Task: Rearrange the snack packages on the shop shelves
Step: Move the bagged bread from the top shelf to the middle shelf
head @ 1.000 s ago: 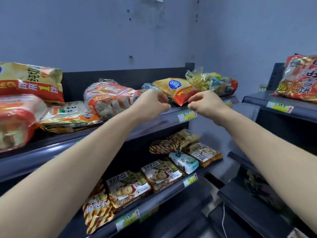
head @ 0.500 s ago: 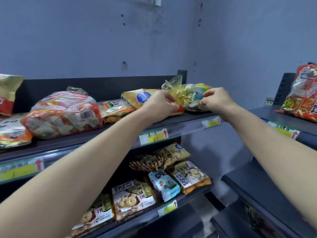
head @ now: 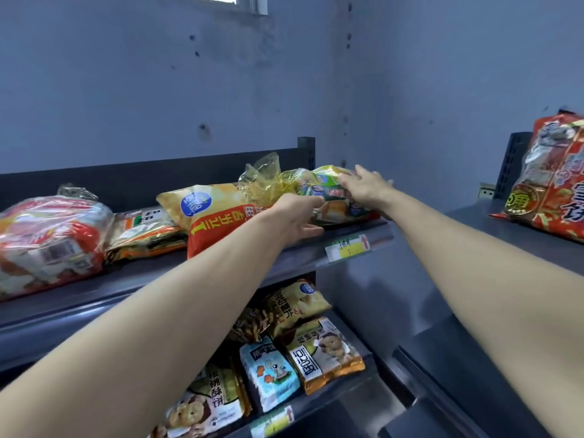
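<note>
Marked grey wall [head: 126,74]; perhaps a window frame [head: 252,3] above.

Both arms stretch forward, left hand [head: 297,218] low with fingers loosely extended, right hand [head: 363,188] higher, fingers spread.
</note>
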A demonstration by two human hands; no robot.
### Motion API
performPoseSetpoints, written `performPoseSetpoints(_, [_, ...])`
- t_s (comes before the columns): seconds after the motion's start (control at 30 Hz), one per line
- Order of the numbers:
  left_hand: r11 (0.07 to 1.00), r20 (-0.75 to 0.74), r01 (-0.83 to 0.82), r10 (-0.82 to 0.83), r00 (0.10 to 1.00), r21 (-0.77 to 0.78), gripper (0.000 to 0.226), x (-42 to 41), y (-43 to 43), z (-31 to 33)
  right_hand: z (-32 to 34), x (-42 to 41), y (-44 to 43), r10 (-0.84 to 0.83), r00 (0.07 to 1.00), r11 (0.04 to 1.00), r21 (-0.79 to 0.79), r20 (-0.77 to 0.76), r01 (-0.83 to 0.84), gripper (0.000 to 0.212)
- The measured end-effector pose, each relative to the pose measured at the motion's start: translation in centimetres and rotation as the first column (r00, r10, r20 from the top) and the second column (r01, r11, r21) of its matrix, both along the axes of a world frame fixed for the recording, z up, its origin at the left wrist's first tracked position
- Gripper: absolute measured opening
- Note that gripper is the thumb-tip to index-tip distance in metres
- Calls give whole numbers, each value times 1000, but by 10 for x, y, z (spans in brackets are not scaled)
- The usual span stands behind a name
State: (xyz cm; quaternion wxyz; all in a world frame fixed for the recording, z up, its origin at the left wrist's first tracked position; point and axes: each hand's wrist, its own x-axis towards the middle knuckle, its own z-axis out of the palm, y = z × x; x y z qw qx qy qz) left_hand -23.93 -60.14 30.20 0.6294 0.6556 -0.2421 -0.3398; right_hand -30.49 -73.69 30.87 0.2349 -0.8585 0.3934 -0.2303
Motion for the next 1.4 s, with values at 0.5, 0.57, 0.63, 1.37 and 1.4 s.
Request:
performPoseSetpoints(0.5, [936,-66,-245,236,969,-252,43,-4,-45,4,-27,-8,-24,-52,899,992,126,435,-3,43])
performPoseSetpoints(0.57, [938,46,-227,247,968,-263,43,-3,-41,10,-26,-15,-20,-53,881,994,105,470,4,43])
performPoseSetpoints(0.63, [934,131,-183,232,964,-308,41,-4,-33,17,-23,-20,-13,-60,852,996,91,520,15,49])
performPoseSetpoints(1.37, [986,392,20,46,919,-163,34,-1,197,7,-23,-79,154,457,845,712,456,276,-534,54])
performPoseSetpoints(1.4, [988,397,29,33,917,-149,36,-1,209,3,-28,-80,165,440,861,710,488,256,-508,56])
